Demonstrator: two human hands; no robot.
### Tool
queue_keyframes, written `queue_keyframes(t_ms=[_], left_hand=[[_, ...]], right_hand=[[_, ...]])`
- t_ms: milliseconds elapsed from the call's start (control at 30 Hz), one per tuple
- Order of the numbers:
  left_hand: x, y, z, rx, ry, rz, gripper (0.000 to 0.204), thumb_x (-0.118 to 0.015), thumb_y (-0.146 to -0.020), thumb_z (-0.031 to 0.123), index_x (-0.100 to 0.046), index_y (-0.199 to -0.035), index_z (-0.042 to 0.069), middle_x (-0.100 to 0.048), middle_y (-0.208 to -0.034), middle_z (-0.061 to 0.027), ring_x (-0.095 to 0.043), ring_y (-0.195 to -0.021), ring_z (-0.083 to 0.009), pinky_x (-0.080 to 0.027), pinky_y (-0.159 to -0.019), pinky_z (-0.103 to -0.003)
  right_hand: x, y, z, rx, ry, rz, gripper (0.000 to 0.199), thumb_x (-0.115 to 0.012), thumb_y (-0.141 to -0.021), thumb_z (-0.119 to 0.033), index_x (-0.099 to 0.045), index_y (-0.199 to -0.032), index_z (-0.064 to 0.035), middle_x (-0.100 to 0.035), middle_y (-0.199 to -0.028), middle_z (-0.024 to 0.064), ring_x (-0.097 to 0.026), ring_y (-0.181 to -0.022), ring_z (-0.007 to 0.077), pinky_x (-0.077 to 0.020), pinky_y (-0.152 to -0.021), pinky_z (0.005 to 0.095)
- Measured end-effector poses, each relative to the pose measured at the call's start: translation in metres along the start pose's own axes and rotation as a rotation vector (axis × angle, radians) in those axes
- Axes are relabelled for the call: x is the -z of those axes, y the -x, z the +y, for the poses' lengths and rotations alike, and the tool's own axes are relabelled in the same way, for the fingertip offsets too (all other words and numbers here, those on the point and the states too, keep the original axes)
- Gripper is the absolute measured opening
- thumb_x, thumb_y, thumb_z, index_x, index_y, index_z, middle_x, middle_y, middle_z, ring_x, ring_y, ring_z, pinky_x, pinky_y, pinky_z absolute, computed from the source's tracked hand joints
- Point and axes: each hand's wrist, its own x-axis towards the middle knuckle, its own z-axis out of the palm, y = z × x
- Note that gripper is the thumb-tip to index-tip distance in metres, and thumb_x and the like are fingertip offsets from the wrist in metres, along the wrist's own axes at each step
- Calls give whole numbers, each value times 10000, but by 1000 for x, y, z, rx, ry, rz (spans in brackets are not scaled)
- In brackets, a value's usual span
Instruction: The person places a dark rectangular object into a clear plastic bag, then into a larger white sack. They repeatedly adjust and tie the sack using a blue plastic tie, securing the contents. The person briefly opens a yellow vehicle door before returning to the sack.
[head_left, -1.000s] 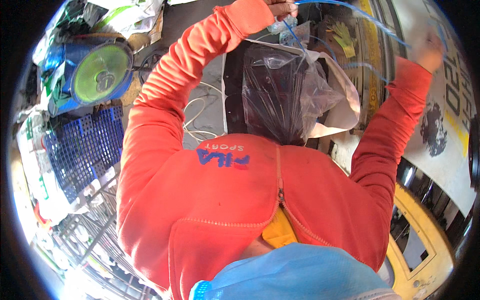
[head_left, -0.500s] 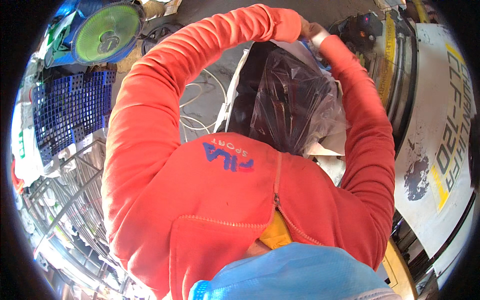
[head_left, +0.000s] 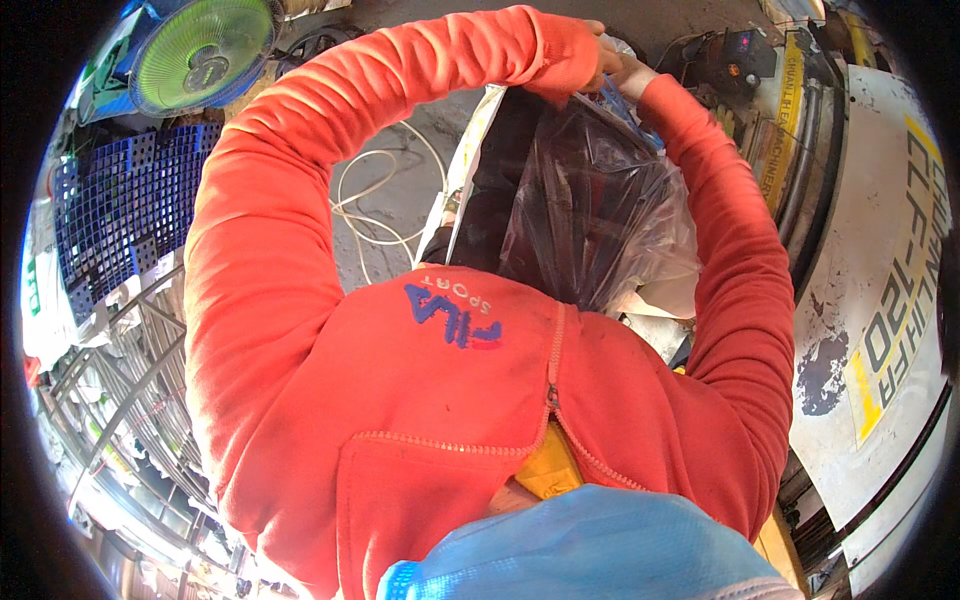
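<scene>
Both arms, in red sleeves, reach out to the far edge, where the hands meet. My left hand (head_left: 604, 58) is partly hidden by its cuff; its fingers are bent, and what they hold is hidden. Beside it, my right hand (head_left: 632, 77) is closed at the top of a clear, crinkled plastic bag (head_left: 640, 215). A small blue patch (head_left: 609, 97) shows just under the hands. The bag lies over dark cloth (head_left: 500, 190) in front of my body. A pale strip with a printed edge (head_left: 470, 150) runs along the cloth's left side.
A green-bladed fan (head_left: 205, 60) and a blue plastic grid (head_left: 130, 210) stand at the left, above a metal rack (head_left: 140, 390). A pale hose (head_left: 350, 210) coils on the grey floor. At the right are a white machine panel (head_left: 880, 300) and a dark control box (head_left: 735, 65).
The hands have shifted slightly against each other at the far edge, and more of the left fingers shows. The whole view has turned a little; the plastic bag stays in front of me.
</scene>
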Motion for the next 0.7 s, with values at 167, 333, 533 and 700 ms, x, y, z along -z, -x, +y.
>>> queue_keyframes(t_ms=[167,333,533,700], left_hand=[[6,10,-6,64,-4,2,217,-538,-739,208,-605,-916,103,-588,-968,-51,-549,-874,-213,-409,-773,-326],[23,-2,2,208,-61,-10,97,-549,-715,195,-623,-758,149,-570,-980,-30,-547,-883,-198,-432,-710,-341],[26,-5,-1,437,75,-139,107,-555,-699,194,-593,-773,128,-577,-976,-26,-555,-867,-221,-439,-709,-343],[-3,-28,-35,690,644,-325,320,-600,-639,218,-589,-939,107,-602,-881,-61,-572,-839,-202,-435,-680,-348]], right_hand=[[-6,2,-2,-32,-125,-51,271,-602,-789,-166,-596,-989,17,-630,-871,68,-595,-778,134,-464,-711,258],[-7,7,-5,-60,-199,-87,278,-588,-798,-166,-584,-1006,18,-626,-883,62,-593,-779,134,-464,-714,258],[-7,16,-11,-83,-220,-106,286,-571,-809,-166,-569,-1027,19,-621,-897,54,-590,-780,134,-463,-718,259],[-11,26,-19,-56,-96,-112,303,-583,-821,-163,-565,-1055,28,-615,-955,79,-597,-826,149,-466,-754,244]])
